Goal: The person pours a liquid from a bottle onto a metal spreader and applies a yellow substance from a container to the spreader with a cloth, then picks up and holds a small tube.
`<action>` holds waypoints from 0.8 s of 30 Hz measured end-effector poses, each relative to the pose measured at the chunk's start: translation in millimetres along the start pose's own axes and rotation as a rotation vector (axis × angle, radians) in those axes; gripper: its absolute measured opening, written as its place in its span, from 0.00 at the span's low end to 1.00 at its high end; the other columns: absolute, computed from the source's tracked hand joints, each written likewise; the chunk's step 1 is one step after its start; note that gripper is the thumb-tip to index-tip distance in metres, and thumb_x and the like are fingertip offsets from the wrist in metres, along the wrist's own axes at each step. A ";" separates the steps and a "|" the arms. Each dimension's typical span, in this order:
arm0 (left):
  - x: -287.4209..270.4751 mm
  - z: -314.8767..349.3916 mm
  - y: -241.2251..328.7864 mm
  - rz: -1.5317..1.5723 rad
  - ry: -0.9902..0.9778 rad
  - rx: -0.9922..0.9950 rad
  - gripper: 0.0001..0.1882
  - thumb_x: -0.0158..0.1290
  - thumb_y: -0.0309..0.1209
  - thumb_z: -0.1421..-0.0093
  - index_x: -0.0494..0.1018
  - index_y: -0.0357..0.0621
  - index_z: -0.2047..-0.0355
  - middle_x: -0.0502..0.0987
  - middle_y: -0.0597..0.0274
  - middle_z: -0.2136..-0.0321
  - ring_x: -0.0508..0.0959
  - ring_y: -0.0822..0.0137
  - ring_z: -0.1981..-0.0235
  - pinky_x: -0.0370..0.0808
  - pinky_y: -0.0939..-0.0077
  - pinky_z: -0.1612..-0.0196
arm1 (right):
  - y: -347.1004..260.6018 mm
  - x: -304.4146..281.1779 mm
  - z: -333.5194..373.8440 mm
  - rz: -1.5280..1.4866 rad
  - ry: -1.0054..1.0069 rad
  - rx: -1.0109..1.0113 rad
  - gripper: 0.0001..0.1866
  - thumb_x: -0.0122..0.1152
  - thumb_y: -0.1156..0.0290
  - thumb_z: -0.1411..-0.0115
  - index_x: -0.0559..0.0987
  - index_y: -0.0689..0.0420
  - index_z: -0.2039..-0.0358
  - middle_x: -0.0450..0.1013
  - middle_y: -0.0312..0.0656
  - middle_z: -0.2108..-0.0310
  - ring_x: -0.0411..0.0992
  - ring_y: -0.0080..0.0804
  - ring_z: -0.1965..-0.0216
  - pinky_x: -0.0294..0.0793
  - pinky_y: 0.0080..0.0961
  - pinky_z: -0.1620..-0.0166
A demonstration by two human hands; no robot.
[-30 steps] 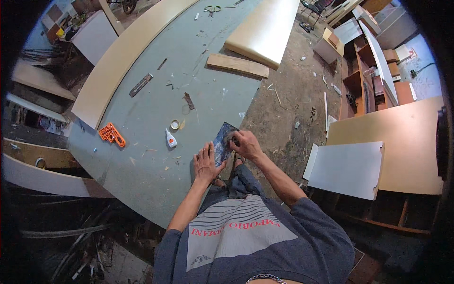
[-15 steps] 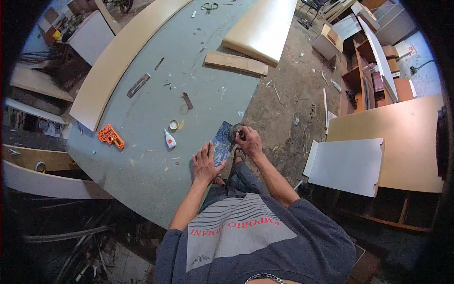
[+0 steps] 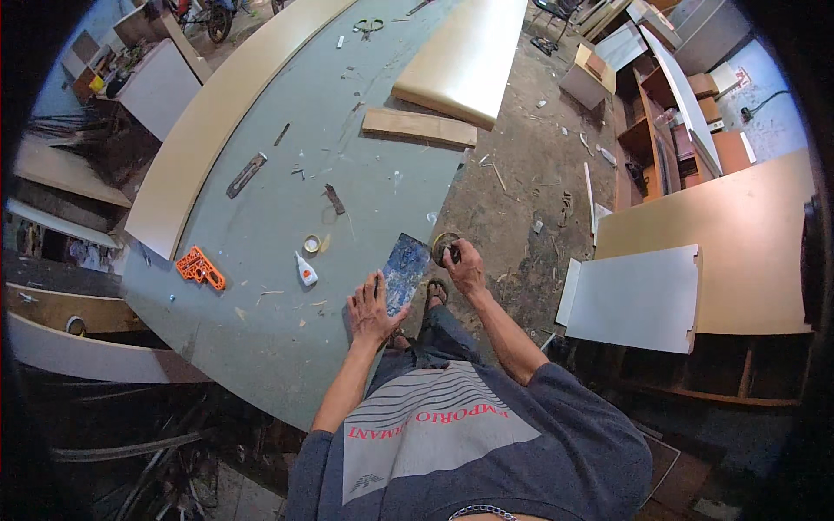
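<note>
A small flat panel (image 3: 407, 267), blue with whitish smears, lies at the right edge of the grey-green worktable (image 3: 261, 330). My left hand (image 3: 371, 313) rests flat along its left and near side, fingers stretched out and thumb toward the panel's near end. Closed around the dark grip of a round, brownish disc-shaped tool (image 3: 445, 249) is my right hand (image 3: 467, 271). That tool is just beyond the panel's right edge, above the floor; its underside is hidden. Left of my hands stand a white glue bottle (image 3: 306, 270) and a tape roll (image 3: 312, 244).
An orange pistol-shaped tool (image 3: 201, 267) lies at the table's left. Farther off are a dark utility knife (image 3: 247, 174), a wooden strip (image 3: 420, 127) and a thick cream board (image 3: 460, 61). A long curved board (image 3: 200, 130) borders the left. White panels (image 3: 634, 295) stand at right.
My right hand has moved the round tool slightly right, off the blue panel's edge. My left hand stays at the panel. The whole view has shifted a little.
</note>
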State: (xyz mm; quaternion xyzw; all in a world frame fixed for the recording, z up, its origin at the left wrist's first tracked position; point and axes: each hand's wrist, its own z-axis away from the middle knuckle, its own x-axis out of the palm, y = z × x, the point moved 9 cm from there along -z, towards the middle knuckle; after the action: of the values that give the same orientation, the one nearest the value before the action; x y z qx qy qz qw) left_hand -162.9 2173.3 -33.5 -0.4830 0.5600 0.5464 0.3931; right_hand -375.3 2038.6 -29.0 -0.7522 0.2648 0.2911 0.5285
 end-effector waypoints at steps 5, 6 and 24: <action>-10.4 -2.1 2.8 0.050 -0.058 -0.002 0.55 0.57 0.65 0.53 0.58 0.40 0.34 0.61 0.56 0.39 0.65 0.55 0.44 0.64 0.53 0.46 | -10.9 -21.1 14.9 -0.162 0.012 0.184 0.15 0.60 0.63 0.40 0.74 0.59 0.59 0.75 0.52 0.67 0.75 0.50 0.66 0.74 0.40 0.61; -11.2 -3.1 0.6 0.064 -0.063 -0.009 0.55 0.58 0.65 0.54 0.58 0.39 0.34 0.61 0.56 0.39 0.65 0.55 0.44 0.64 0.52 0.46 | -10.1 -18.2 17.7 -0.201 -0.025 0.272 0.15 0.60 0.62 0.40 0.74 0.58 0.58 0.76 0.52 0.65 0.75 0.52 0.64 0.74 0.42 0.59; -8.5 -6.8 -10.1 0.056 -0.078 0.022 0.54 0.57 0.62 0.50 0.54 0.36 0.33 0.60 0.54 0.38 0.64 0.53 0.43 0.64 0.55 0.43 | -60.6 0.8 1.6 0.137 -0.063 -0.306 0.16 0.68 0.65 0.50 0.81 0.52 0.59 0.68 0.42 0.74 0.69 0.42 0.72 0.69 0.36 0.66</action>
State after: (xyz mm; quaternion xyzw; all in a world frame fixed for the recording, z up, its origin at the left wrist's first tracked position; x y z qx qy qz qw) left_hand -150.6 2168.1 -27.0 -0.4412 0.5636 0.5693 0.4045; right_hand -332.3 2058.3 8.8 -0.7946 0.2514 0.3868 0.3947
